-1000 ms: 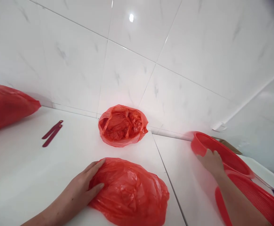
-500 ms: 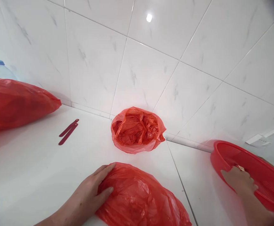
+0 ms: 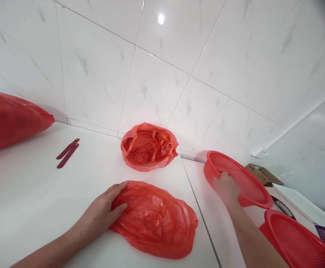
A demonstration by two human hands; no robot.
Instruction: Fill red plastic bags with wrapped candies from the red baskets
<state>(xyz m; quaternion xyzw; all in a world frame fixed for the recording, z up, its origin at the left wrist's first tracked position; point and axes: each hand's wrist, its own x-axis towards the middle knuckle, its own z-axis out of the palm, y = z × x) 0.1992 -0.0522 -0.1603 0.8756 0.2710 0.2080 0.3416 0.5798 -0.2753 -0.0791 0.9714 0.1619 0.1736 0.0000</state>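
A full red plastic bag [image 3: 156,219] lies on the white tabletop in front of me. My left hand [image 3: 103,206] grips its left end, thumb on the near side and fingers over the top. To the right, my right hand [image 3: 228,190] reaches over the near rim of a red plastic basket [image 3: 254,191]. Its fingers are bent and partly hidden inside; what they hold, if anything, does not show. Against the wall stands another red plastic bag [image 3: 148,145], its mouth spread and crumpled red plastic inside.
A large red bag [image 3: 11,121] fills the left edge. Two thin dark-red strips [image 3: 67,154] lie side by side near it. At the lower right is a second red basket [image 3: 299,238], with a cardboard box [image 3: 264,174] behind. White tiled wall [image 3: 95,74] bounds the back.
The view has swung right, bringing the second basket and the box into sight and losing the blue-capped bottle. My right hand stays at the basket, its pose altered; my left hand keeps its hold.
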